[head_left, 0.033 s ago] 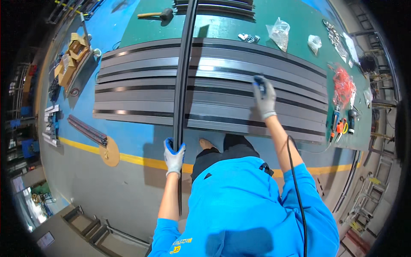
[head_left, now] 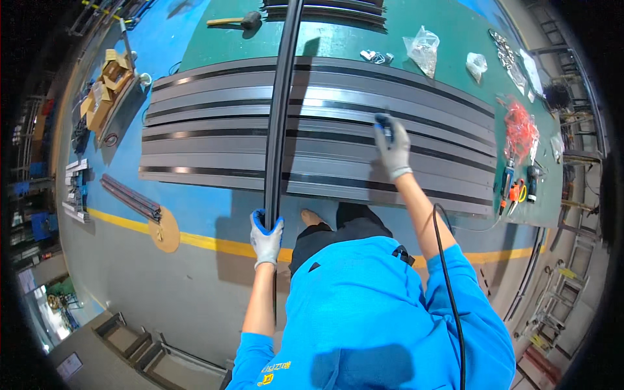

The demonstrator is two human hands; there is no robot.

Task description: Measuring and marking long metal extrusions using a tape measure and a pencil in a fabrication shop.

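My left hand [head_left: 266,242], in a white glove with a blue palm, is closed around the lower part of a long black metal profile [head_left: 279,123]. The profile stretches away from me across the grey panels, past the top edge of the picture, and its near end passes down beside my left forearm. My right hand [head_left: 394,148], gloved the same way, hovers over the right half of the grey panels [head_left: 214,146]. Its fingers are bent and apart, and I make out nothing held in them. Black strips run along the panels' length.
On the green table lie a mallet [head_left: 240,21], more dark profiles [head_left: 338,12], bags of small parts [head_left: 422,51], red plastic film [head_left: 519,127] and a power screwdriver [head_left: 507,185]. Cardboard boxes [head_left: 101,104] stand left; a bundle of profiles [head_left: 130,196] rests on a round board [head_left: 164,231].
My right hand has shifted a little left over the panels, toward the black profile. My left hand keeps its hold on the profile.
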